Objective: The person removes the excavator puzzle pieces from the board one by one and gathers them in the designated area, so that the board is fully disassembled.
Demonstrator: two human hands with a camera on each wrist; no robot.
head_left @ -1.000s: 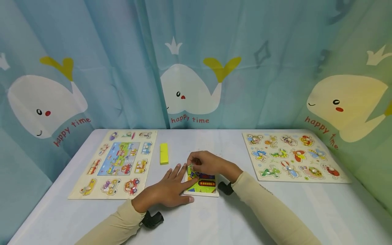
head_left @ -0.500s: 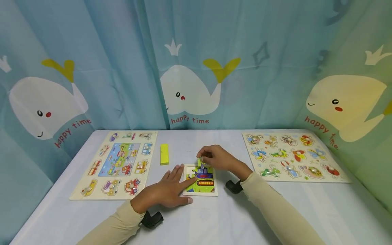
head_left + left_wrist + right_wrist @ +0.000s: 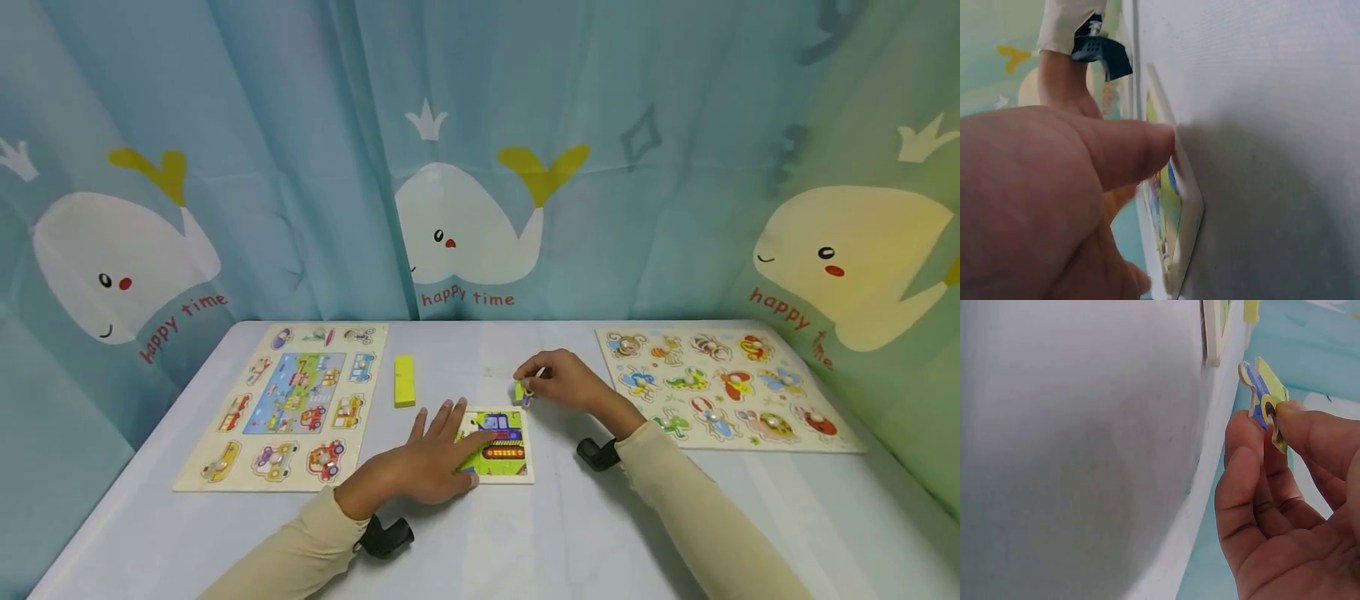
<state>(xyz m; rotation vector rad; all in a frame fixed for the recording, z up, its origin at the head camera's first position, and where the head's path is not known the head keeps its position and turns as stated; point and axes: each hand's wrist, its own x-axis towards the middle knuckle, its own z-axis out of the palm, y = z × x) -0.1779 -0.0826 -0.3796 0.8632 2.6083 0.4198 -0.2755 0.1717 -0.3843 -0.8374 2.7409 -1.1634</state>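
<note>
A small jigsaw puzzle in a white-edged tray (image 3: 517, 480) lies in the middle of the table in the head view, with a vehicle on tracks pictured on it. My left hand (image 3: 423, 467) rests across its left side, fingers spread and fairly straight, the thumb at the tray's near edge. Part of the picture is hidden under that hand. Just past the tray's far right corner, my right hand (image 3: 566, 383) pinches a jigsaw piece (image 3: 1264, 400) between thumb and fingers. Yellow-green and blue show on the piece, which is held clear of the table in the right wrist view.
A yellow block (image 3: 404, 382) lies beyond my left hand. To the left is a vehicle puzzle board (image 3: 258, 408), and to the right an insect puzzle board (image 3: 701, 396). A whale-print curtain (image 3: 480, 125) hangs behind the table.
My right hand has moved from over the tray's far left part rightward, past its far right corner, carrying the jigsaw piece. My left hand has stayed nearly in place on the tray.
</note>
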